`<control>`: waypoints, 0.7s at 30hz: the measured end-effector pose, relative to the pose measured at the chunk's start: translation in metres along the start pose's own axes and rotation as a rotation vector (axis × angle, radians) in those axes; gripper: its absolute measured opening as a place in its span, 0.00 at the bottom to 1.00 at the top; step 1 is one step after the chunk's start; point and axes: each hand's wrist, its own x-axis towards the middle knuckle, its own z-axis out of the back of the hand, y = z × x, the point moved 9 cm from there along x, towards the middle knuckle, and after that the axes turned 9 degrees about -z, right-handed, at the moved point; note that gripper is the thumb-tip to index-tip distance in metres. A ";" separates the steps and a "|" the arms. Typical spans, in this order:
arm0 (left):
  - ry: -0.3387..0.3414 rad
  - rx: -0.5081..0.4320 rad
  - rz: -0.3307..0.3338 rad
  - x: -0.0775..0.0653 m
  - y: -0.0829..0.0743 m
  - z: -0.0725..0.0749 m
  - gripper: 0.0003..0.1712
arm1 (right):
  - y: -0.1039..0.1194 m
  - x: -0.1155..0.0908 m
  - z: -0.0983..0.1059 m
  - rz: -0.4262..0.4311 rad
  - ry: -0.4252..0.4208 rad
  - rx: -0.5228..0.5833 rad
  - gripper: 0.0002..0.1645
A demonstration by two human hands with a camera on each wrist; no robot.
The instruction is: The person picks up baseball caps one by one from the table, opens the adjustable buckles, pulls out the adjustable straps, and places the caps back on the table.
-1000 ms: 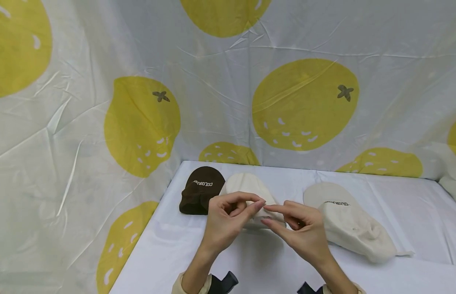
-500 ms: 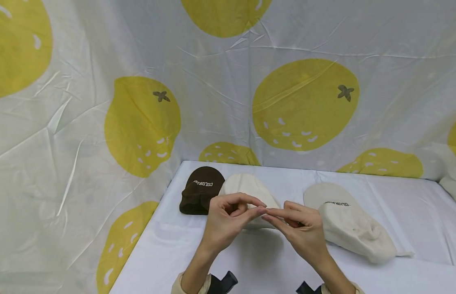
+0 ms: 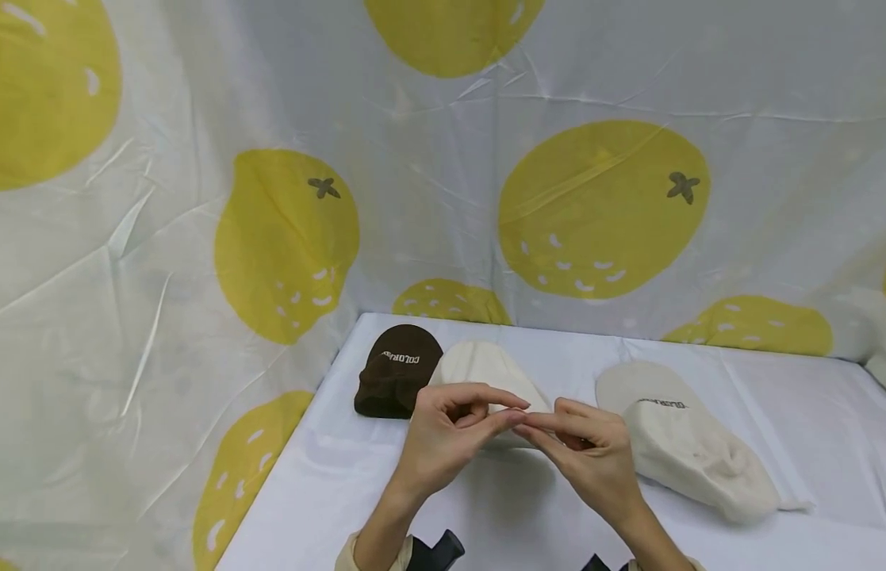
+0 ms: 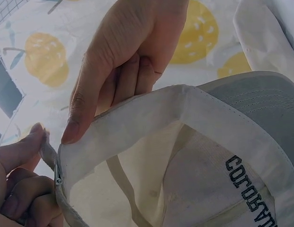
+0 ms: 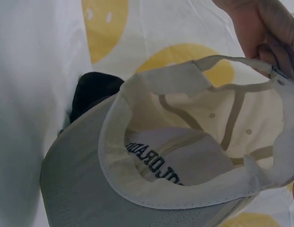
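Both hands meet over a cream baseball cap (image 3: 478, 361), whose front part shows behind them in the head view. In the left wrist view the cap's open underside faces the camera, with dark lettering inside and a grey-green brim (image 4: 260, 92). My left hand (image 3: 446, 436) grips the back edge of the cap, thumb lying along the sweatband (image 4: 132, 130). My right hand (image 3: 585, 444) pinches the end of the adjusting strap (image 4: 48, 153) between thumb and index finger, beside a small metal buckle (image 4: 58, 180). The fingertips of both hands come together in the head view.
A dark brown cap (image 3: 396, 373) sits at the left back of the white-covered table (image 3: 328, 492). Another cream cap (image 3: 699, 444) lies at the right, its strap end trailing on the cloth. A lemon-print curtain (image 3: 443, 198) hangs behind and to the left.
My right fingertips have closed in on the left ones at the strap. The head view has shifted slightly; the two other caps have stayed put.
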 end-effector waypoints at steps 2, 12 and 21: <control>0.003 -0.001 0.007 0.000 0.001 0.000 0.06 | 0.000 0.000 0.000 0.001 0.002 0.000 0.09; 0.023 -0.015 0.000 -0.003 0.004 -0.006 0.05 | -0.003 -0.003 0.001 -0.003 0.010 0.030 0.11; 0.018 -0.006 -0.006 -0.003 0.006 -0.006 0.05 | -0.004 -0.003 0.000 0.002 0.018 0.026 0.12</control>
